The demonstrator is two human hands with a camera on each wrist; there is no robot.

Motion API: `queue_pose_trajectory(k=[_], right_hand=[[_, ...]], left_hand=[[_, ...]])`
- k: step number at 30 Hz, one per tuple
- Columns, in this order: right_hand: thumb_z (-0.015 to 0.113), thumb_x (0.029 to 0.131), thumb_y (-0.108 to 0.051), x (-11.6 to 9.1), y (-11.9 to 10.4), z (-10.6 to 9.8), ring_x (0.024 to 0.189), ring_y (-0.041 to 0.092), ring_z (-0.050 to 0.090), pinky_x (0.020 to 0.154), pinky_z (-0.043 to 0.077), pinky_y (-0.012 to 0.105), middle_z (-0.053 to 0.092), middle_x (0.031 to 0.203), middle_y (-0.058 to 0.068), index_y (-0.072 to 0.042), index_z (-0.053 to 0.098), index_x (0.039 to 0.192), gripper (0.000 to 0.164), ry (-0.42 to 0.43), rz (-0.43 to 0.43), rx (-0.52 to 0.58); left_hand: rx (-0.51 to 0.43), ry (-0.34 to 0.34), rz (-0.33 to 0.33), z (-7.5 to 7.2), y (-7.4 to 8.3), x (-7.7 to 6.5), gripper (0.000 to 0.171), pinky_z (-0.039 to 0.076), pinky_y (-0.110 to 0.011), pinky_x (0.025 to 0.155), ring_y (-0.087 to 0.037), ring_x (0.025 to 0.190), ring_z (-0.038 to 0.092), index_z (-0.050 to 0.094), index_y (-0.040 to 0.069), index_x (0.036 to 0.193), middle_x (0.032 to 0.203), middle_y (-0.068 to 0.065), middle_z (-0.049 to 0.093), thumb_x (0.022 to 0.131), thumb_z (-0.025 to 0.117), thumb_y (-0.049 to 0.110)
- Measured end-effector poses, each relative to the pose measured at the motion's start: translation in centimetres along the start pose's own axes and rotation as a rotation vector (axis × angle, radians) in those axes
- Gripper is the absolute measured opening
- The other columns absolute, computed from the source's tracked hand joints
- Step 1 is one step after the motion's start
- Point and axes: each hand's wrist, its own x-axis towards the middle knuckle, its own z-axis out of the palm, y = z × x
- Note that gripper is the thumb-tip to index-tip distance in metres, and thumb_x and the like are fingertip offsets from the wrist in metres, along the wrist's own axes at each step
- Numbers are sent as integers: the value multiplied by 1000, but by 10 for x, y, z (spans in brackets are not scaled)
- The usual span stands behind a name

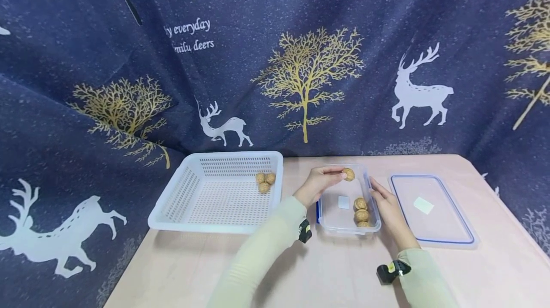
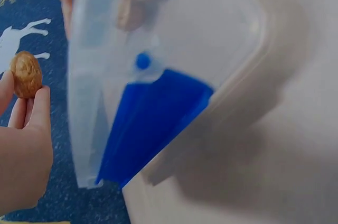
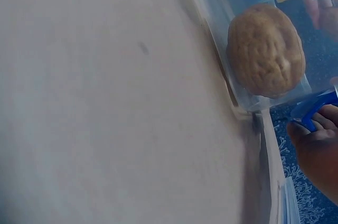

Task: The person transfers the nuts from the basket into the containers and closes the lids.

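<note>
Between thumb and fingertips my left hand (image 1: 317, 185) pinches a walnut (image 1: 350, 174), held over the far end of a clear plastic container (image 1: 334, 215). The left wrist view shows the same walnut (image 2: 26, 74) at the fingertips, with the container's blue latch (image 2: 158, 123) large in front. My right hand (image 1: 390, 210) grips the container's right side, its fingers (image 3: 322, 129) at a blue latch there. Inside the container, three walnuts (image 1: 361, 216) stand in a row along the right wall. One walnut (image 3: 266, 50) shows close up through the clear wall in the right wrist view.
A white slotted plastic basket (image 1: 210, 227) stands at the left with three walnuts (image 1: 264, 187) in its right part. To the right lies the clear lid (image 1: 438, 224) with a blue seal. A dark blue printed curtain (image 1: 240, 59) hangs behind the pale pink table (image 1: 172, 270).
</note>
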Motion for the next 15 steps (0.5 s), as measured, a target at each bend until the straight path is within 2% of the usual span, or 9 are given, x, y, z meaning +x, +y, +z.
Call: queue_pose_trajectory(k=[7,10,15], right_hand=[[41,104,-23,2,0,0,144,36,16,117,16,48,21,156,17,-5,25,150,52,6,-8,-8],[41,103,-23,3,1,0,144,36,16,117,16,48,21,156,17,-4,26,150,53,6,-12,-17],[41,103,-23,2,0,-1,144,36,17,117,16,48,21,156,17,-4,26,150,53,0,-5,-11]], left_hand=[[82,56,-3,14,-13,-1,27,54,-23,83,-13,91,68,73,6,108,102,-5,73,81,77,8],[93,77,1,21,-17,-2,25,55,-24,81,-13,87,69,74,5,105,99,-5,73,80,77,7],[104,70,37,29,-24,-5,26,55,-23,78,-14,84,69,72,0,105,99,-10,73,80,75,2]])
